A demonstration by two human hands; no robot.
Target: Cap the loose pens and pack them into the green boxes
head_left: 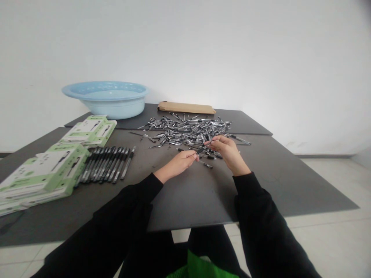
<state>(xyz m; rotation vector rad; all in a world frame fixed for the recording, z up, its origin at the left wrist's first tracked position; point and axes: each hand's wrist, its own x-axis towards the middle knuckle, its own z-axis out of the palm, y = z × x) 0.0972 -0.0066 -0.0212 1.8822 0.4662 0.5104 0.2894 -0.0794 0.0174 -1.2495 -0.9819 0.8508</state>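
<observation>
A slim pen (200,151) spans the gap between my two hands in front of a heap of pens. My left hand (178,163) is closed round its lower end, thumb and fingers pressed together. Pinched at the upper end are the fingertips of my right hand (227,151); whether they grip the same pen or a separate part is too small to tell. Behind and under the hands spreads the pile of loose black and clear pens (191,129). Left of my left hand, several pens (107,164) lie side by side in a row.
Green and white pen boxes (43,170) are stacked at the left, with more boxes (89,129) behind. At the back stand a light blue basin (116,106) and a flat brown cardboard box (187,107). The dark table (185,204) ends just before my lap.
</observation>
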